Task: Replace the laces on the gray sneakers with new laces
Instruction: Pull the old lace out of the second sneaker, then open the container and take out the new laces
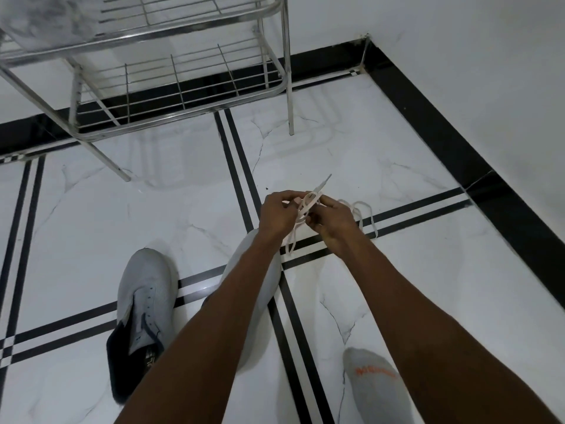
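Note:
Two gray sneakers stand on the marble floor. The left gray sneaker [146, 304] has bare eyelets and a dark heel collar. The right gray sneaker [256, 280] lies mostly hidden under my left forearm. Above it, my left hand [278, 214] and my right hand [331, 218] both pinch a bundle of white laces [308, 203] held in the air. One lace tip sticks up and away, loops hang down between my hands, and more lace trails to the right of my right hand.
A steel wire shoe rack [171, 87] stands at the back left, its legs on the floor. A white wall with black skirting [458, 142] runs along the right. My foot in a gray sock [373, 384] rests at the bottom right.

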### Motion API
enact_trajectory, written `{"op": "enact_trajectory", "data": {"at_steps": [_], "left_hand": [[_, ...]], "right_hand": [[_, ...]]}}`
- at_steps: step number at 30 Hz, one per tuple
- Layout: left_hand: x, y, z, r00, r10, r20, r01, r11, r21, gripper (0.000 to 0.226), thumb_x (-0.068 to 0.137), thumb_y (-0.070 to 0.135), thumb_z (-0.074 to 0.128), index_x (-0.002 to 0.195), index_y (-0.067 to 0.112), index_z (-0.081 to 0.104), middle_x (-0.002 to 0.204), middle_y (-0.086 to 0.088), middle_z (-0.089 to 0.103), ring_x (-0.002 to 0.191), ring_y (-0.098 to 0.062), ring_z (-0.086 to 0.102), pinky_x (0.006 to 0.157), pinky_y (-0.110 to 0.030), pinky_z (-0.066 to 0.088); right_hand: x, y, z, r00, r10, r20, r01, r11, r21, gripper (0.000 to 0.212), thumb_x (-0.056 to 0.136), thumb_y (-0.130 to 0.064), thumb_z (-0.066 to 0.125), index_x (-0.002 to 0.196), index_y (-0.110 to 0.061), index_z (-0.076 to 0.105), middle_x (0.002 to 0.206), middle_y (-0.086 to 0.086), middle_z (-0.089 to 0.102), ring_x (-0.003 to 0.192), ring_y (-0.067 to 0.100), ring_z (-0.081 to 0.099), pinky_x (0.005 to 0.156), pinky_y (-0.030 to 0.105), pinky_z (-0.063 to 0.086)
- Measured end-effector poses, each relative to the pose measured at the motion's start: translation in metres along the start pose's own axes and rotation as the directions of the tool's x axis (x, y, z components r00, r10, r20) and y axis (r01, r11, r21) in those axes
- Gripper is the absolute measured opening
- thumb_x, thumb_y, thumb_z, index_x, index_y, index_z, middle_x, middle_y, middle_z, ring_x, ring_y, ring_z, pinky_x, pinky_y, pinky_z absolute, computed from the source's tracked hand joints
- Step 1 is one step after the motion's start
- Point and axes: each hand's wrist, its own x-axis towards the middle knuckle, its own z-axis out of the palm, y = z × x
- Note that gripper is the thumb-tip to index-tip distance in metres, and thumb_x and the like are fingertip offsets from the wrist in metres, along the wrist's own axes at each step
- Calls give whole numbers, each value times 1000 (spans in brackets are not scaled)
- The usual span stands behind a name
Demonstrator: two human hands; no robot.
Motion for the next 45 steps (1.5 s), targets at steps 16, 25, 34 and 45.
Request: {"op": "enact_trajectory", "data": {"at_steps": [16,25,34,45], "left_hand": [[-13,-21,44,963,-198,181,192,980,49,36,103,26,58,136,14,62,135,-4,65,117,-19,62,106,-38,49],[-26,-30,-18,989,-149,17,145,978,148,32,98,25,66,127,12,68,120,-3,70,102,-13,64,93,-29,52],[-79,-76,-127,920,-392,-7,365,848,384,70,76,43,64,141,19,55,135,-9,63,123,-26,59,94,-29,44],[-99,-102,-167,885,-408,-223,456,856,242,68,87,39,70,147,14,49,133,-9,64,118,-25,62,102,-37,50]], "right_hand": [[-1,-16,-75,929,-317,-190,-92,299,-950,15,83,7,59,79,-6,54,103,19,67,95,31,62,67,24,36],[-28,19,-11,824,-560,80,192,143,-971,34,94,-14,61,127,-6,60,127,14,58,113,29,59,93,41,52],[-37,106,71,970,52,238,211,310,-927,81,89,-32,70,155,-10,29,143,18,53,127,31,54,105,32,43],[-33,113,118,923,99,373,343,231,-911,75,89,-25,71,151,-4,35,144,17,52,130,29,52,104,30,42]]}}
